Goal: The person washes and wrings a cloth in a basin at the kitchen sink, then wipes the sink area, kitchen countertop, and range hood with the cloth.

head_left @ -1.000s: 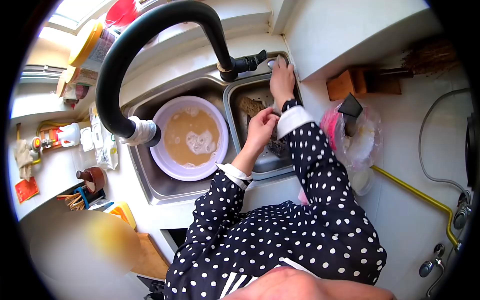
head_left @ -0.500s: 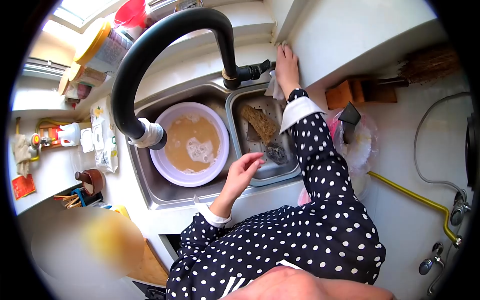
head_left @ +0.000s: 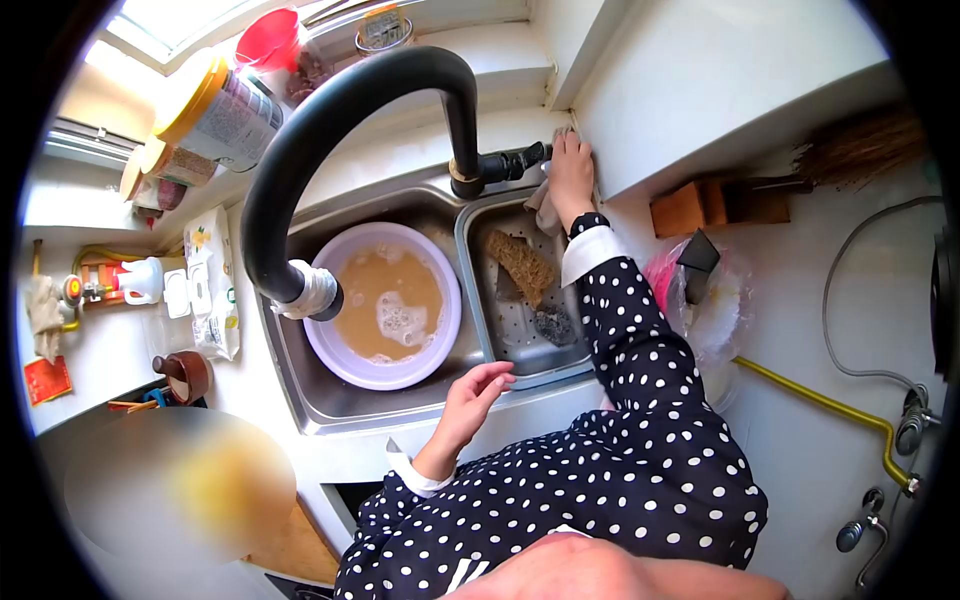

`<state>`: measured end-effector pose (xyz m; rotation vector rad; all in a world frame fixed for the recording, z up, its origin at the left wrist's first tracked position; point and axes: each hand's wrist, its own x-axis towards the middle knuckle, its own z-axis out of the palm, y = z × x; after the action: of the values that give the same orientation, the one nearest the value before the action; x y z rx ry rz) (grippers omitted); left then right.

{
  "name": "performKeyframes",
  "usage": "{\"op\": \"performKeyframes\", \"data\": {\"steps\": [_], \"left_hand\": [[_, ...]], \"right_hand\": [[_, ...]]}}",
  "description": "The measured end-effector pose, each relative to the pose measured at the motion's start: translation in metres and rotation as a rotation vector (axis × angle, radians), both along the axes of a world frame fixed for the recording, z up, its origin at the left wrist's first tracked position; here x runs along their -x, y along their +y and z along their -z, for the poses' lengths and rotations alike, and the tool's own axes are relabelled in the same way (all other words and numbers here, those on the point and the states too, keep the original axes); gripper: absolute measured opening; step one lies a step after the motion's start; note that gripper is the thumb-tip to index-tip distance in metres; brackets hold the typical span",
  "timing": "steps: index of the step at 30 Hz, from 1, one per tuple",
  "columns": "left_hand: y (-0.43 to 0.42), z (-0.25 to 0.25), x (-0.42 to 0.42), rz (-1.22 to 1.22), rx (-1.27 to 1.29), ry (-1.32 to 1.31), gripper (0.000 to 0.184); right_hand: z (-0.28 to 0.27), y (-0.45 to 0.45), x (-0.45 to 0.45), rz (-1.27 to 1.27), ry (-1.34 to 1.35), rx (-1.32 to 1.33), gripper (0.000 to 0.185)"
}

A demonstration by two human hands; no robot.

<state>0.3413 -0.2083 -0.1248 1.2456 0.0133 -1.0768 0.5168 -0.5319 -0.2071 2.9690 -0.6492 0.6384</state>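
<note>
My right hand [head_left: 572,178] is at the back right corner of the sink, beside the faucet's base. Its fingers are pressed over a greyish cloth [head_left: 545,212], which hangs partly into the drain basket [head_left: 505,340]; the hand covers the rest of it. A brown loofah [head_left: 520,265] and a dark wire scourer [head_left: 553,325] lie in that basket. My left hand [head_left: 468,408] hovers at the sink's front edge, fingers loosely stretched and holding nothing. Left of the basket, a lilac basin [head_left: 325,345] holds cloudy brown water with foam.
A black curved faucet [head_left: 365,75] arches over the basin. Tubs and a red container [head_left: 268,40] line the window ledge. To the right are a wooden block [head_left: 688,212], a plastic bag [head_left: 725,300] and a yellow pipe [head_left: 820,395]. A blurred round shape [head_left: 180,490] fills the lower left.
My right hand has come slightly toward me with the cloth, which now droops further into the basket. My left hand has drawn back a little toward my body. The view has shifted slightly.
</note>
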Motion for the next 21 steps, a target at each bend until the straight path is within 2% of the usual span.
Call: {"op": "performKeyframes", "data": {"steps": [1, 4, 7, 11, 12, 14, 18, 21], "left_hand": [[0.002, 0.0, 0.0, -0.013, -0.003, -0.008, 0.027], [0.007, -0.006, -0.005, -0.016, -0.044, -0.033, 0.027], [0.014, -0.008, -0.005, -0.051, -0.039, -0.01, 0.027], [0.018, -0.001, 0.005, -0.058, -0.026, 0.019, 0.027], [0.017, 0.0, 0.007, -0.044, -0.037, 0.02, 0.027], [0.013, 0.004, 0.007, -0.032, -0.05, 0.017, 0.026], [0.004, 0.001, 0.01, -0.013, -0.032, 0.022, 0.026], [0.004, 0.002, 0.013, -0.002, -0.042, 0.022, 0.026]], "right_hand": [[-0.002, -0.006, -0.005, -0.006, 0.075, 0.041, 0.037], [-0.003, -0.021, -0.027, -0.023, 0.062, 0.036, 0.033], [-0.006, -0.003, 0.001, -0.107, -0.001, -0.036, 0.03], [0.002, -0.02, -0.006, -0.411, -0.163, -0.204, 0.041], [0.0, -0.025, -0.02, -0.429, -0.089, -0.225, 0.045], [0.003, -0.027, -0.032, -0.45, -0.113, -0.263, 0.045], [0.004, -0.029, -0.006, -0.532, -0.064, -0.348, 0.046], [-0.001, -0.023, -0.029, -0.329, -0.128, -0.213, 0.047]]}}
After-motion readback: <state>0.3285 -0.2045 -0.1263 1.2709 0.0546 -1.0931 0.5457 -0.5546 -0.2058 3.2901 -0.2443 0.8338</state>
